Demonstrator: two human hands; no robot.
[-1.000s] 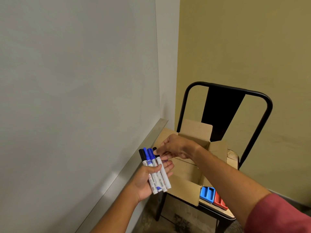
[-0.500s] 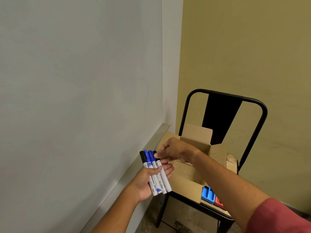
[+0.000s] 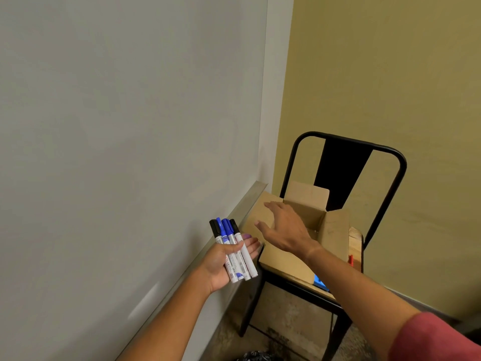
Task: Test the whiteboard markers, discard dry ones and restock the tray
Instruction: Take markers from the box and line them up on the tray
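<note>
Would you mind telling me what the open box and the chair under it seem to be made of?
The box looks like plain brown corrugated cardboard: matte, with creased flaps folded outward. The chair frame appears to be black-painted metal tubing, thin, smoothly bent and slightly glossy. Its seat seems to be pale unfinished wood, though only an edge shows.

left hand point(image 3: 221, 264) holds four markers point(image 3: 234, 251); right hand point(image 3: 283, 227) spread flat above the cardboard box point(image 3: 335, 230).
</note>
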